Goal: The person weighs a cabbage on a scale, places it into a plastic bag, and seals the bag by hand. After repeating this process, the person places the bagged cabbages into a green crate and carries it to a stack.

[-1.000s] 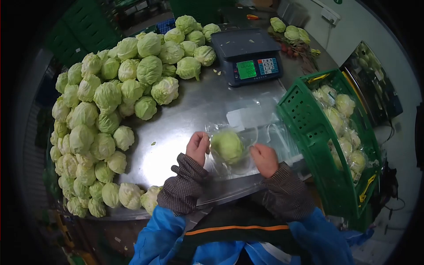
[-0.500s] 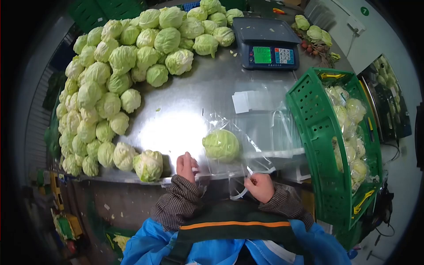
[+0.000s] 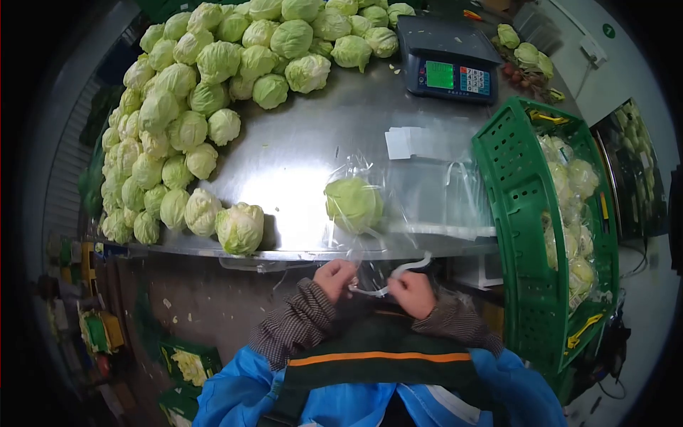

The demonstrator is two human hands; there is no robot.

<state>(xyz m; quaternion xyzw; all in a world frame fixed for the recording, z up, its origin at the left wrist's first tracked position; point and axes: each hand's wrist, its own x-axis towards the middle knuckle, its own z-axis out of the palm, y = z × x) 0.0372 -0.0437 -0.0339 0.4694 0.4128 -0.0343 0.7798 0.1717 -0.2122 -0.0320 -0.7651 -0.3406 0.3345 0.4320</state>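
Observation:
A green cabbage sits in a clear plastic bag near the front edge of the table. The bag's open end comes over that edge toward me. My left hand is closed, with its fingertips pinching the bag's near end beside a white strip. The white strip curls up over my right hand, whose closed fingers grip it, and runs across to my left fingertips. Exactly where the strip joins the bag, I cannot make out.
Many loose cabbages are heaped on the left and back of the metal table. A scale stands at the back. White labels and flat bags lie right of centre. The green crate holds bagged cabbages.
My left hand has moved right, toward my right hand, and now meets the white strip. The view has shifted, so the table appears higher and further right. The bagged cabbage stays on the table.

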